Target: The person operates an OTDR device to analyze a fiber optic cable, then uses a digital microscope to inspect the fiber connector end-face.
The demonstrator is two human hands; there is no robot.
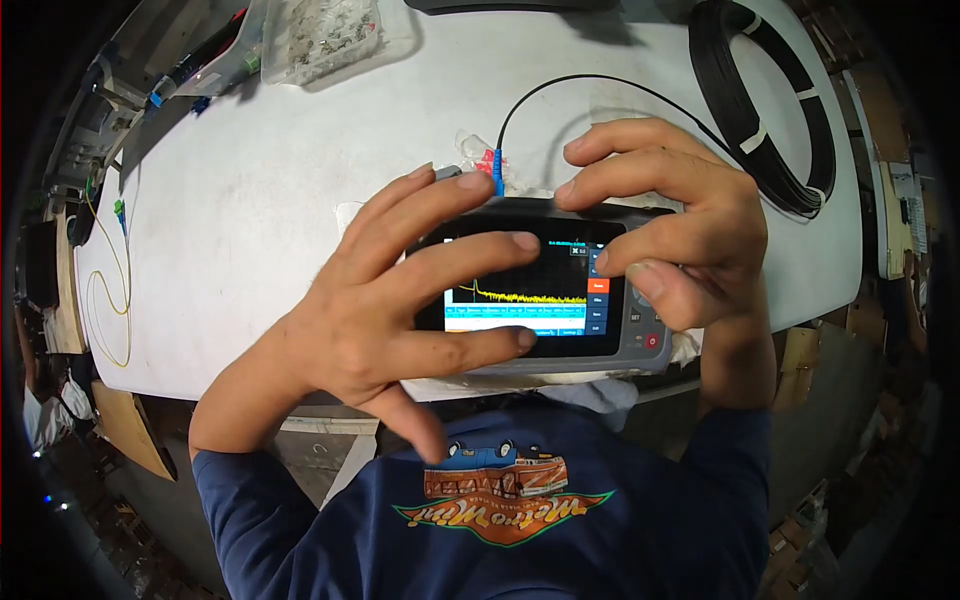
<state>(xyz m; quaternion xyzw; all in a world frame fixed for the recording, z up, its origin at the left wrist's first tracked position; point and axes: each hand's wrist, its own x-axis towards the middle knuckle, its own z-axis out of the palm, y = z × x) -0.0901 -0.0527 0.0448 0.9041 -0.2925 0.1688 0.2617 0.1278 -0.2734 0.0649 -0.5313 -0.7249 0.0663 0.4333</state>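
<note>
A handheld tester with a screen, which looks like an OTDR, lies on the white table in front of me. Its lit screen shows a yellow trace with a peak at the left, above a table of values. My left hand is spread over the left half of the tester, fingers apart across the screen. At the right side, my right hand has curled, separated fingers, with a fingertip at the screen's menu column and the thumb beside it. A black cable with a blue connector meets the tester's top edge.
A coil of black cable lies at the far right. At the back left stands a clear plastic tub of small scraps. A thin yellow fiber with a green connector hangs near the left edge of the white table.
</note>
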